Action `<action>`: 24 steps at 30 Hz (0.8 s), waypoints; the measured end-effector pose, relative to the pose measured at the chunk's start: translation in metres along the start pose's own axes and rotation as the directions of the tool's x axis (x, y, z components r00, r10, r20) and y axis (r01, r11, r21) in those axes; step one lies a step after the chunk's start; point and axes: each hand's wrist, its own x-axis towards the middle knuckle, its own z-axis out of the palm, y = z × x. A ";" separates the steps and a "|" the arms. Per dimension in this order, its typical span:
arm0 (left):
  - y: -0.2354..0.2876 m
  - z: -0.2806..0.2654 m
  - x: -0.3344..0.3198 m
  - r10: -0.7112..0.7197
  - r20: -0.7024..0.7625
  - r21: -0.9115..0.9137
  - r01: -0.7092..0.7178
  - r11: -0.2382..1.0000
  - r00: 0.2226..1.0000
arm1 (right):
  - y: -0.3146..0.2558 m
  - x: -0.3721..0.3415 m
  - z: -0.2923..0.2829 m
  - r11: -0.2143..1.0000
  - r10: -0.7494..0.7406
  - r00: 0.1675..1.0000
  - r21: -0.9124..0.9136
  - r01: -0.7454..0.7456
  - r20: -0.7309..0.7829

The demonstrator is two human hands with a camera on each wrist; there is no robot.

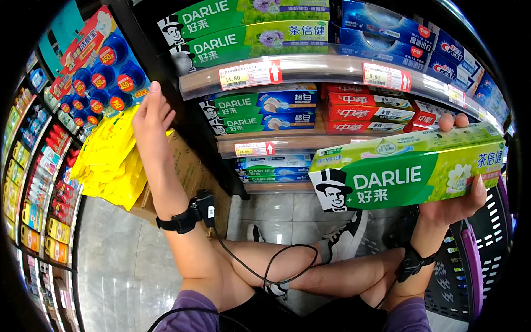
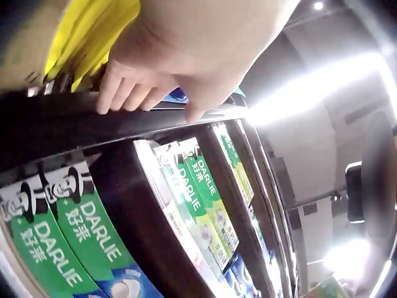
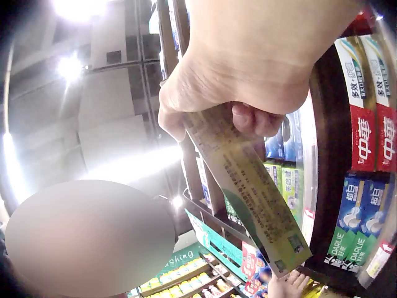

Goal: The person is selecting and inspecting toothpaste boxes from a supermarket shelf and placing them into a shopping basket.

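My right hand (image 1: 451, 210) grips a green Darlie toothpaste box (image 1: 395, 180) at its right end, with the thumb on the front and two fingertips showing over the top edge. The box is tilted slightly, its printed front turned towards me. In the right wrist view its narrow printed side (image 3: 248, 180) slants downward from the hand. My left hand (image 1: 152, 113) is raised at the left with relaxed fingers and holds nothing. Behind it in the head view are yellow bags (image 1: 110, 157) and a blue bottle display (image 1: 102, 77).
Shelves ahead hold green Darlie boxes (image 1: 249, 33), blue-and-green Darlie boxes (image 1: 260, 108) and red toothpaste boxes (image 1: 368, 108). A black basket with a purple handle (image 1: 470, 265) stands at the right. Cardboard boxes (image 1: 191, 174) support the yellow bags. A cable (image 1: 238, 254) loops over the crossed legs.
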 end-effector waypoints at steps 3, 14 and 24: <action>0.011 0.001 -0.005 0.210 -0.088 0.113 -0.200 0.973 0.974 | -0.004 -0.001 -0.006 1.000 -0.002 1.000 -0.013 0.002 0.008; 0.036 0.029 -0.051 0.427 0.488 -0.330 -0.291 0.898 0.761 | 0.007 0.004 -0.001 0.990 -0.056 0.978 0.135 0.029 0.199; 0.041 0.077 -0.100 0.255 0.858 -0.051 -0.421 0.906 0.446 | 0.031 -0.002 0.020 0.995 0.005 0.993 0.102 0.008 -0.119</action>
